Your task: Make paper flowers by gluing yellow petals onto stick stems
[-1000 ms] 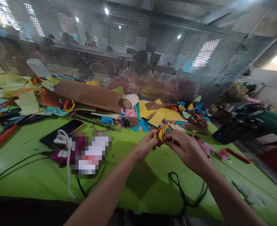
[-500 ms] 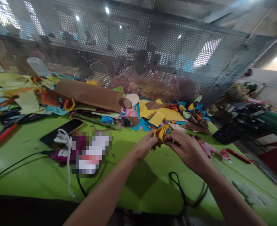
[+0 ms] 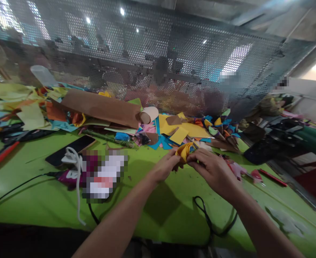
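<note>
Both my hands meet over the green table (image 3: 39, 200), just in front of a heap of coloured paper scraps. My left hand (image 3: 164, 167) and my right hand (image 3: 214, 171) are closed together on a small curled piece of yellow-orange paper (image 3: 184, 150), which sticks up between the fingertips. The lower part of the paper piece is hidden by my fingers.
A brown paper roll (image 3: 101, 107) and loose coloured sheets (image 3: 174, 130) lie behind my hands. A phone (image 3: 69, 150), a white cord (image 3: 76, 172) and black cables (image 3: 208, 218) lie on the table. Red-handled tools (image 3: 2, 156) sit at the left, a red pen (image 3: 272, 177) at the right. A perforated metal screen (image 3: 158, 61) closes the back.
</note>
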The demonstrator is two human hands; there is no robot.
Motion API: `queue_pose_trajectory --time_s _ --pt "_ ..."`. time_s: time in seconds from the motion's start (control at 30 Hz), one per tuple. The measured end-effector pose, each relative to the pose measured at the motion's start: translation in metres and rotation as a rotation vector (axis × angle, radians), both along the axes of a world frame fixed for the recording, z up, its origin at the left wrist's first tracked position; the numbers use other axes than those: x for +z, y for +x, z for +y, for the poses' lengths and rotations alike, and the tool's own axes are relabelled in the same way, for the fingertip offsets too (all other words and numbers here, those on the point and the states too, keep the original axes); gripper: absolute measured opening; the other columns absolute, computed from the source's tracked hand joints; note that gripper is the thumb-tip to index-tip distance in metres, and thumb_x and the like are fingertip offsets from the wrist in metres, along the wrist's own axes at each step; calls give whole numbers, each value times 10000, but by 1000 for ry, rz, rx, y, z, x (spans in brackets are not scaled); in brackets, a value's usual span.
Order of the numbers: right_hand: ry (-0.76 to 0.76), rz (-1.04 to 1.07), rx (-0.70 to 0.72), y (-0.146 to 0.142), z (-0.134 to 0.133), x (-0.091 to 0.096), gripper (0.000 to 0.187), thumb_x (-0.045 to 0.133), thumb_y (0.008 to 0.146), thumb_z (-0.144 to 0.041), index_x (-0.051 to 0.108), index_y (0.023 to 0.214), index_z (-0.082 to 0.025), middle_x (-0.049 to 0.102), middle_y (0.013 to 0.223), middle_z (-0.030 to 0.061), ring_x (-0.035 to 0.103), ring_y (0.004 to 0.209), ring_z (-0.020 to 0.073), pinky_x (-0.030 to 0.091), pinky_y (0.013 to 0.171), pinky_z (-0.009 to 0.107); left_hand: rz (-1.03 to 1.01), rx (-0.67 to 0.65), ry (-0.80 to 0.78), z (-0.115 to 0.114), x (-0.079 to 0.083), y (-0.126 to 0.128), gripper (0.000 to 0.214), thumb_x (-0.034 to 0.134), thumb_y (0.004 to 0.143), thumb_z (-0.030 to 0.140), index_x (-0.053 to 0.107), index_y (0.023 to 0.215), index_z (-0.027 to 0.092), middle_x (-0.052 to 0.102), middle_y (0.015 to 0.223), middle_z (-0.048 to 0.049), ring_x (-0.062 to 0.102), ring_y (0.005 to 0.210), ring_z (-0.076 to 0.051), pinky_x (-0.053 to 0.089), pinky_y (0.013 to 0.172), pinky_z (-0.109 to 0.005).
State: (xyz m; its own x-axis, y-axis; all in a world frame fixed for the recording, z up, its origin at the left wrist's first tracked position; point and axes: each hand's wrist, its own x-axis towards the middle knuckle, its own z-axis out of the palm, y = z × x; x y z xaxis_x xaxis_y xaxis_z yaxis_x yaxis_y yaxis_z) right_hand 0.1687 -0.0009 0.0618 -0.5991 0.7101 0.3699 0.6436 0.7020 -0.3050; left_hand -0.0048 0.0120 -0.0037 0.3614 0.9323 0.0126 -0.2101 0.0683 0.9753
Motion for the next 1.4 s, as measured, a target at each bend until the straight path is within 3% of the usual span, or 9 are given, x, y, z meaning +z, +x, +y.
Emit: queue_pose_trajectory --time_s 0.43,0.77,1.13,1.4 --pt "-4 40 9 0 0 0 127 537 929 -170 647 886 -217 674 900 47 636 842 193 485 742 312 -18 16 1 -3 1 -1 353 435 794 297 520 1107 159 566 719 8 457 603 -114 352 607 -258" --pt "24 148 -15 11 -3 8 117 607 895 -180 706 934 -227 718 924 44 669 865 193 509 780 310 -20 -44 70 -1 -2 -4 437 446 792 359 507 1163 138 593 758 -20 452 597 -114 340 597 -259" --pt "25 161 5 10 -10 7 127 608 886 -161 709 890 -238 716 898 36 677 831 182 515 728 287 -125 -130 17 0 -5 -4 402 490 774 442 570 1036 148 601 745 -39 497 615 -135 316 559 -247" --pt "8 137 36 7 -11 5 131 600 891 -142 695 877 -231 698 885 26 663 821 165 490 734 272 -146 -158 -8 -3 -1 -3 426 506 758 428 573 1062 137 603 728 -34 480 586 -123 300 544 -240"
